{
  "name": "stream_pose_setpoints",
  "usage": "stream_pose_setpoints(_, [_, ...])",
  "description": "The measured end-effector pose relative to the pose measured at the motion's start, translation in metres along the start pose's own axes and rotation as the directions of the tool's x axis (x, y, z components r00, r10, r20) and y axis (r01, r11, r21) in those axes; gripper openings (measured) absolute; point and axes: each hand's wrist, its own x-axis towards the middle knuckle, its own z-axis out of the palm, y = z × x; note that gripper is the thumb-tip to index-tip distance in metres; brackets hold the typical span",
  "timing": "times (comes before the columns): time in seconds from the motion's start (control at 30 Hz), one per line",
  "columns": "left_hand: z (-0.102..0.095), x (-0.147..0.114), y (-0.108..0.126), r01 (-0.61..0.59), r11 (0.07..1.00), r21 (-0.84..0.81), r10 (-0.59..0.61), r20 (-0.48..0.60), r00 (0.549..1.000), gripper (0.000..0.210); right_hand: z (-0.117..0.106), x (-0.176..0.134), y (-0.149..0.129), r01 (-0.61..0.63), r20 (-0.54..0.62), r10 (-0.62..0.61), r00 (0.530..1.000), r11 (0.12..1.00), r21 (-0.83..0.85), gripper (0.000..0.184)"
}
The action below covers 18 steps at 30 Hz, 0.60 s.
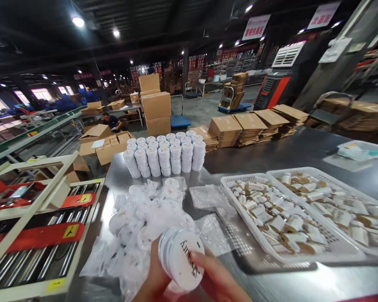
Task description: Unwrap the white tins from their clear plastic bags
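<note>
Warehouse lights hang over a steel table where both hands meet at the bottom edge of the view. Fingers of the right hand curl over the rim of a white round tin, clamped on it, while the left hand cups it from below, closed on its underside. Steadying it well means gripping the side wall, not the printed lid, so the lid stays seated. Just behind lies a heap of bagged tins; farther back stand stacked tins, and white baskets of small labelled items sit to the right.
</note>
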Motion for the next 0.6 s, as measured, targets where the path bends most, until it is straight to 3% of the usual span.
stream_pose_setpoints(0.1, [-0.004,-0.002,-0.003,-0.042,0.998,-0.038,0.042,0.021,0.999,0.02,-0.013,0.002,-0.001,0.047,-0.157,-0.051,0.986,0.998,-0.028,0.045])
stream_pose_setpoints(0.17, [-0.013,-0.003,-0.004,-0.048,0.996,-0.081,0.043,-0.064,0.997,0.026,-0.024,0.006,-0.004,0.059,-0.282,-0.073,0.957,0.997,-0.058,0.046])
stream_pose_setpoints(0.27, [-0.019,-0.006,-0.005,-0.101,0.992,-0.075,0.088,-0.159,0.983,0.032,-0.033,0.008,-0.007,0.121,-0.39,-0.238,0.89,0.946,-0.302,0.052])
stream_pose_setpoints(0.3, [-0.019,-0.008,-0.005,-0.122,0.99,-0.064,0.11,-0.161,0.981,0.033,-0.033,0.008,-0.007,0.166,-0.355,-0.341,0.87,0.883,-0.44,0.054])
stream_pose_setpoints(0.37, [-0.015,-0.01,-0.003,-0.122,0.989,-0.079,0.108,-0.163,0.981,0.034,-0.032,0.007,-0.005,0.274,-0.165,-0.518,0.839,0.664,-0.695,0.054])
stream_pose_setpoints(0.43, [-0.009,-0.01,0.0,-0.07,0.983,-0.173,0.042,-0.159,0.986,0.034,-0.03,0.006,-0.002,0.361,0.043,-0.59,0.806,0.433,-0.826,0.052])
stream_pose_setpoints(0.47, [-0.007,-0.01,0.003,-0.035,0.971,-0.238,-0.001,-0.151,0.989,0.033,-0.03,0.005,0.001,0.386,0.106,-0.598,0.795,0.362,-0.849,0.052])
stream_pose_setpoints(0.53, [-0.005,-0.009,0.009,0.018,0.933,-0.361,-0.072,-0.136,0.988,0.031,-0.031,0.006,0.005,0.387,0.124,-0.601,0.789,0.33,-0.861,0.05])
stream_pose_setpoints(0.6, [-0.006,-0.011,0.015,0.049,0.908,-0.416,-0.105,-0.114,0.988,0.025,-0.033,0.007,0.008,0.338,0.027,-0.609,0.793,0.401,-0.851,0.049])
